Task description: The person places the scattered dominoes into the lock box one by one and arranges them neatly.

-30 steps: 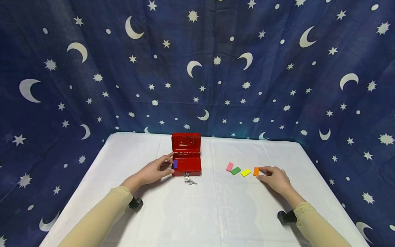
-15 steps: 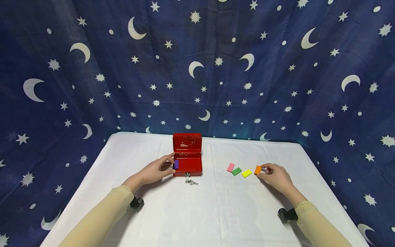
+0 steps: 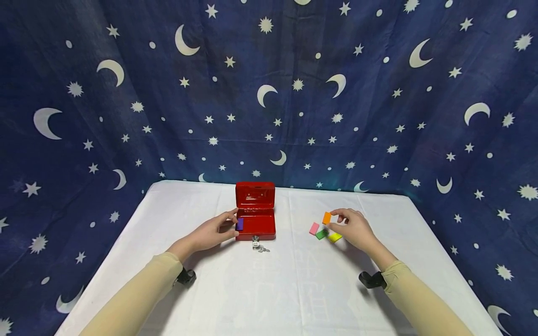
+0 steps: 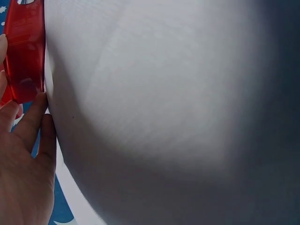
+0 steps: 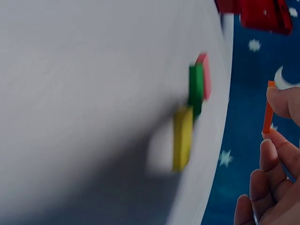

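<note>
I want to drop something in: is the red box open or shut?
Open. The red box has its lid raised at the back, and its inside shows.

Viewed remotely, my left sleeve [image 3: 136,289] and right sleeve [image 3: 422,298]: plain pale beige, creased at the cuffs. I log rounded black wrist cameras [image 3: 371,280]. Left grip [image 3: 208,234], right grip [image 3: 356,228]: bare.

In front of you, a dark blue curtain [image 3: 286,105] hangs behind the table's far edge and continues down both sides, printed with pale crescent moons [image 3: 180,43], stars [image 3: 266,25] and dots [image 3: 318,55]. Below you spreads a white tablecloth [image 3: 269,301], faintly creased.
</note>
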{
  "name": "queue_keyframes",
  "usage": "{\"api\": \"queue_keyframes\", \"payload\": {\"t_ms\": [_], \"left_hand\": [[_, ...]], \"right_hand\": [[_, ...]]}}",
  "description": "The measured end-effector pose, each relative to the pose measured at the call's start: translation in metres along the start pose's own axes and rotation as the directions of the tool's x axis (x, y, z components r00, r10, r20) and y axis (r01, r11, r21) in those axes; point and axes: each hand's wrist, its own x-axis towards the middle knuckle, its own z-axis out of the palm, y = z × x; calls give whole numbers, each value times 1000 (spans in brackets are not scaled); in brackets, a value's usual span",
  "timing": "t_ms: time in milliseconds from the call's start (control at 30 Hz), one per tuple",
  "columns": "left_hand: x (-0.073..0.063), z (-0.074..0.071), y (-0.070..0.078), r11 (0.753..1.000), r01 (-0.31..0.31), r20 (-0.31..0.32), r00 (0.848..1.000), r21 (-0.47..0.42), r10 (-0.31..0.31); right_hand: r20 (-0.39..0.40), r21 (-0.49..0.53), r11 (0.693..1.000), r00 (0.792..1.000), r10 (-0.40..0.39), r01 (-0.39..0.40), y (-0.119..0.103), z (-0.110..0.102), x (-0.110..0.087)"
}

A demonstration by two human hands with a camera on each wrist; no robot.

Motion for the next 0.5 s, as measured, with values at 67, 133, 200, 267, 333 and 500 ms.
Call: {"api": "queue_keyframes", "payload": {"t_ms": [67, 133, 200, 267, 333, 500], "left_hand": [[0, 0, 0, 1000, -5, 1, 1000, -1, 5], [0, 1, 0, 1000, -1, 2, 1000, -3, 1], [-1, 1, 0, 1000, -6, 1, 1000, -3, 6], [-1, 1, 0, 1000, -4, 1, 1000, -6, 4], [-1, 1, 0, 1000, -7, 1, 1000, -5, 7], [0, 0, -1, 1000, -13, -1, 1000, -4, 13]], "right_hand": [[14, 31, 1000, 1000, -7, 7, -10, 5, 3], [27, 60, 998, 999, -18, 16, -20, 10, 5], [40, 79, 997, 999, -28, 25, -30, 15, 7], [52, 91, 995, 998, -40, 35, -38, 20, 9], [64, 96, 995, 997, -48, 42, -45, 25, 12], [79, 103, 992, 994, -74, 66, -59, 40, 20]]}}
